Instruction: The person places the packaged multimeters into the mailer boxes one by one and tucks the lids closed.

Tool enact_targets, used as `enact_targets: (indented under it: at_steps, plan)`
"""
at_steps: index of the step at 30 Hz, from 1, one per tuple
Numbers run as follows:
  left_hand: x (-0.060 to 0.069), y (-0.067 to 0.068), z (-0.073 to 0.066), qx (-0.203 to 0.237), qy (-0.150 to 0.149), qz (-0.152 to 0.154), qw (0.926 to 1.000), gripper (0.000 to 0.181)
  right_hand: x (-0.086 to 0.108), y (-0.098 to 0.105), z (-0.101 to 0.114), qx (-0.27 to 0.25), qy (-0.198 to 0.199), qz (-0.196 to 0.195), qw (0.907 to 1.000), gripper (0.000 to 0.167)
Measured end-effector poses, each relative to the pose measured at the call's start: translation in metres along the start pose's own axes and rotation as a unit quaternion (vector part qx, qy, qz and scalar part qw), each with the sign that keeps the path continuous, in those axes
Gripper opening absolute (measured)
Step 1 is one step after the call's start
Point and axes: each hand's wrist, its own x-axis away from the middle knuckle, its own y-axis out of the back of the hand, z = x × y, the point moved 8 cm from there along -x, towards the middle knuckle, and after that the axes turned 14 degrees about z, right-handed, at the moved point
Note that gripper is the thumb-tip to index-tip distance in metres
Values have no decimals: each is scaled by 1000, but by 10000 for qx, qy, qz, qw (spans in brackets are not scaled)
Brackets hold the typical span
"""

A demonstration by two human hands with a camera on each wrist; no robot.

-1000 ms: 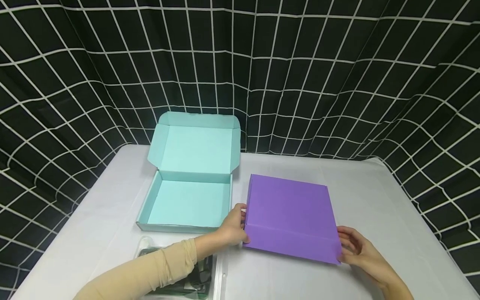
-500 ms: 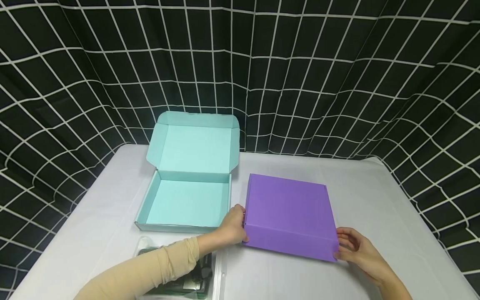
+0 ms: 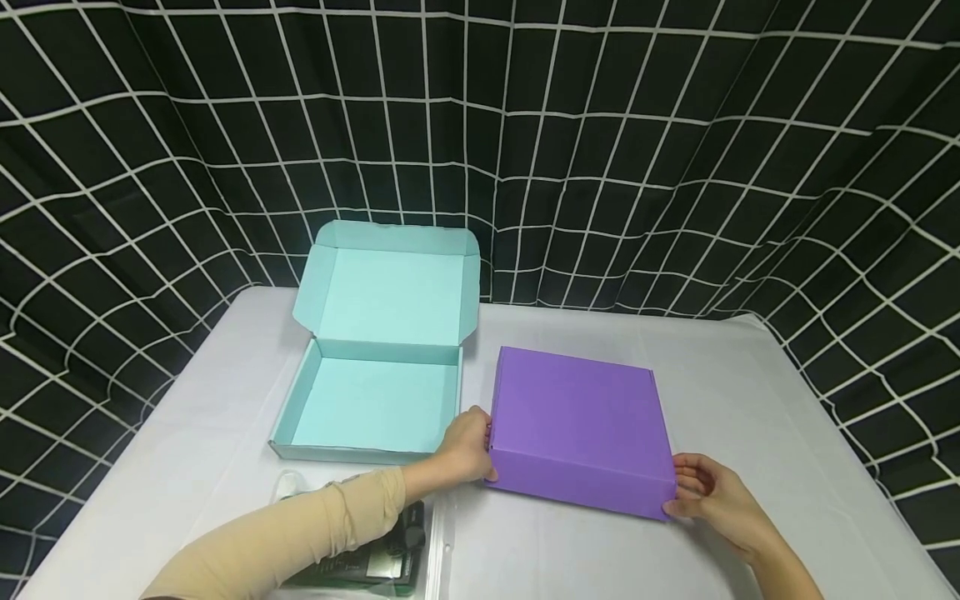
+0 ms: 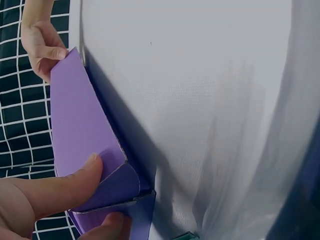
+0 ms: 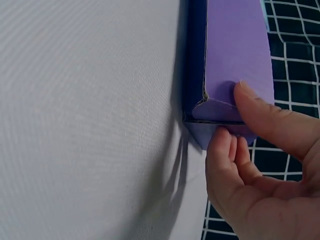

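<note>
purple box [image 3: 581,417] on the bench [image 3: 750,392]: to its left, the open teal box [image 3: 375,404] has its lid up, so the inside is exposed. the left hand [image 3: 467,448] pinches the purple box's near left corner, sleeved forearm slanting above a clear pack [image 3: 386,568]. the right hand [image 3: 712,498] grips the near right corner, thumb in front, fingers curled at the side, probably to steady both ends.

Soft shadows [image 5: 162,185] in dimmer wrist views
</note>
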Motion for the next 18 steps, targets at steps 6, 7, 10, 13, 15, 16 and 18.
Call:
enact_targets:
  at_steps: [6,7,10,13,15,16,18]
  plan:
    - [-3,2,0,-53,-4,-39,10000,55,-1,0,1,61,-279,-55,9996,69]
    - [-4,3,0,-65,-17,-57,10000,56,-2,0,1,61,-314,-86,9995,69]
    - [-6,4,0,-103,-25,-103,9999,56,-1,1,2,123,-393,-163,9990,68]
    - [-7,5,1,-59,-18,-140,9999,54,-2,1,3,162,-477,-238,9984,68]
    - [-8,6,1,-64,-37,-167,9998,51,-2,1,3,187,-523,-269,9981,67]
    - [-8,7,1,-101,-64,-202,9997,49,-3,1,3,202,-539,-291,9979,67]
    - [-8,8,1,-170,-154,-265,9994,42,-4,1,3,212,-559,-333,9977,67]
